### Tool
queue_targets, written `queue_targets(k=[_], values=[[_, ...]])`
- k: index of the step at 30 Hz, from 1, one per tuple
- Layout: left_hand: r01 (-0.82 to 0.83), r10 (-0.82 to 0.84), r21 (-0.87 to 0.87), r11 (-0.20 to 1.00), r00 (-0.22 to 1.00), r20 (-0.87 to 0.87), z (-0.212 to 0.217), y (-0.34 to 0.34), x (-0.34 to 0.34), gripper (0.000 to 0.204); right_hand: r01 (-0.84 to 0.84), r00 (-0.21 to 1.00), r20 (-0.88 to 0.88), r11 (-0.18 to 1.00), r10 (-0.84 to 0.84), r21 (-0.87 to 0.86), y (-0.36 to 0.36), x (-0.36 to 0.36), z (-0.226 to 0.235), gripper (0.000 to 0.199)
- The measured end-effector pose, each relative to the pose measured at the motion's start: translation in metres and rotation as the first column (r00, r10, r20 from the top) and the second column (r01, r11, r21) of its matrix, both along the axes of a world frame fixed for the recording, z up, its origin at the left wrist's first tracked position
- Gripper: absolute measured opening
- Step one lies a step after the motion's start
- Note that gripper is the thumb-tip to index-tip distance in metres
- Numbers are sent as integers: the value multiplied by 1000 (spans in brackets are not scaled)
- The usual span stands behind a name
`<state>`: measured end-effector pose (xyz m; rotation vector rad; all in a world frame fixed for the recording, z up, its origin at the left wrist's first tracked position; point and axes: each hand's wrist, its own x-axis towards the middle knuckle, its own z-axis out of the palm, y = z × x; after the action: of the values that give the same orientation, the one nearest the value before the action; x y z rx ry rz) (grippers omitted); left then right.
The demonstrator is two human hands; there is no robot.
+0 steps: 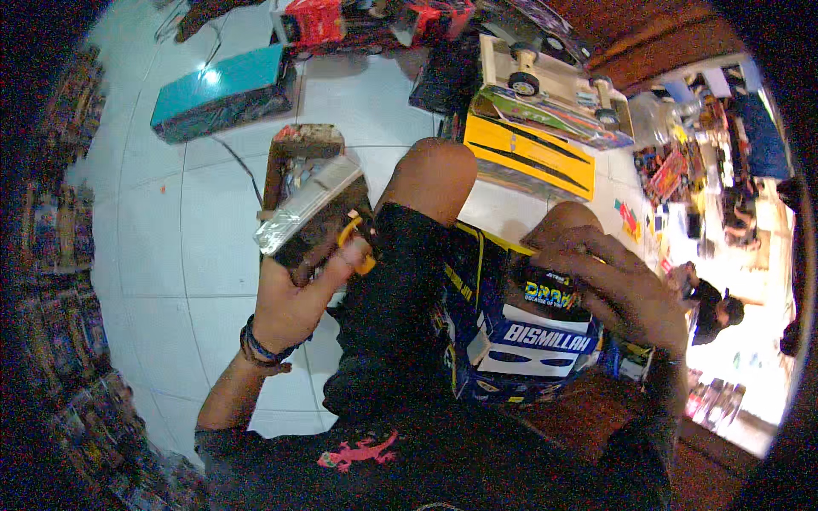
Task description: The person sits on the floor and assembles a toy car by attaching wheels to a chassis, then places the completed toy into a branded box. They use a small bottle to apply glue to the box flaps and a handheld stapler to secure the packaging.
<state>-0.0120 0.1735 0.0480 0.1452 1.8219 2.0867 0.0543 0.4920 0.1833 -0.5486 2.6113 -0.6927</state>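
We see a model truck (534,362), blue and white in front, dark at the windscreen and yellow-edged along its dark side, its nose turned toward us. On its left we see a dark, shiny-topped box (313,207) held up at a tilt, a yellow loop (367,263) beside it.

White tiled floor (213,247) spreads left of bright glare (771,349), perhaps a doorway.
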Motion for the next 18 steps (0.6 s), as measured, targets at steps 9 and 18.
queue_targets(k=[9, 18], values=[[541, -542, -432, 721, 830, 134, -10, -17, 77, 45, -545, 738, 82, 520, 670, 657, -16, -19, 7, 70], [478, -461, -186, 858, 878, 129, -9, -21, 85, 47, -671, 463, 20, 335, 886, 661, -23, -44, -2, 67]])
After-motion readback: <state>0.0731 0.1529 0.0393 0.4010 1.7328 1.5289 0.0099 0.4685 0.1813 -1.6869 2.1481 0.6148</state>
